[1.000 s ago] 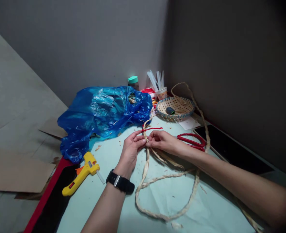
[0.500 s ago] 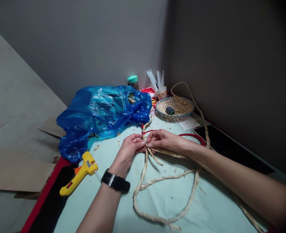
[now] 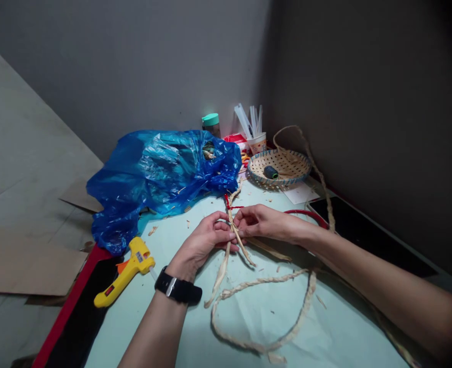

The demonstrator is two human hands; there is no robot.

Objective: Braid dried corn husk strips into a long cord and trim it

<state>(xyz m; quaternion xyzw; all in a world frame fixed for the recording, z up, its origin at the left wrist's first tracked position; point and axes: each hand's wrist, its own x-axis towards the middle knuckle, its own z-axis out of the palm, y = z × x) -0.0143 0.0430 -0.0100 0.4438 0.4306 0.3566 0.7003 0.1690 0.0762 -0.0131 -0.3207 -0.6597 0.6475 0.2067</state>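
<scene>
Between my two hands is a thin braid of pale dried plant fibre. A red cord is tied round its upper part. My left hand, with a black watch at the wrist, pinches the braid from the left. From the other side, the closed thumb and fingers of my right hand grip the fibre. Below the fingertips, loose fibre strands fan out over the table. A longer twisted fibre rope lies in a loop nearer to me.
A yellow glue gun lies at the left table edge. Behind my hands are a blue plastic bag, a paper cup of glue sticks and a woven basket with a dark thread spool. A black panel lies right.
One strand below my hands has swung to the lower left and its end now lies free. Another strand's end shows at the right. Both hands stay close together at the braid.
</scene>
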